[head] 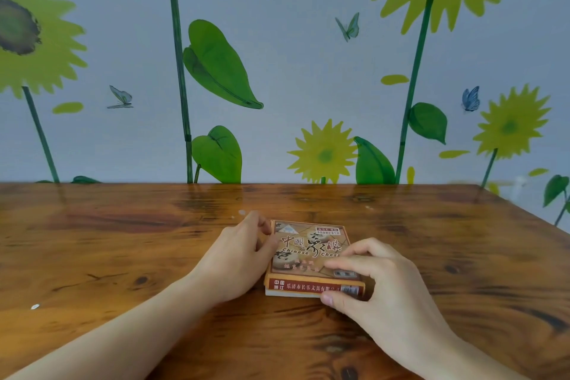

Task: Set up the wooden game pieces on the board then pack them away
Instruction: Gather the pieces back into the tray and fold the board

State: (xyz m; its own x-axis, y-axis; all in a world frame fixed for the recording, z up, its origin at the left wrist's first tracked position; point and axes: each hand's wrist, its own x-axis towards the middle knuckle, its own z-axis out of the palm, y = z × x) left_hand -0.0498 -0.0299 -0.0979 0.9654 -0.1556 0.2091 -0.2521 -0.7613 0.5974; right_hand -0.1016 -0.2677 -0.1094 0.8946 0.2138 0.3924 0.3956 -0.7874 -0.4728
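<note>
Left hand (pixel 239 256) curled against the left edge of the box (pixel 303 251), fingertips at its far corner, steadying it. Box flat and closed mid-surface (pixel 123 225), lid printed orange-brown with "Chinese Chess" and red strip along the near side. Right hand (pixel 373 284) gripping the near right corner, fingers on the lid, thumb under the front edge. Best to brace left, lift evenly on the right, keep level so pieces stay in.
</note>
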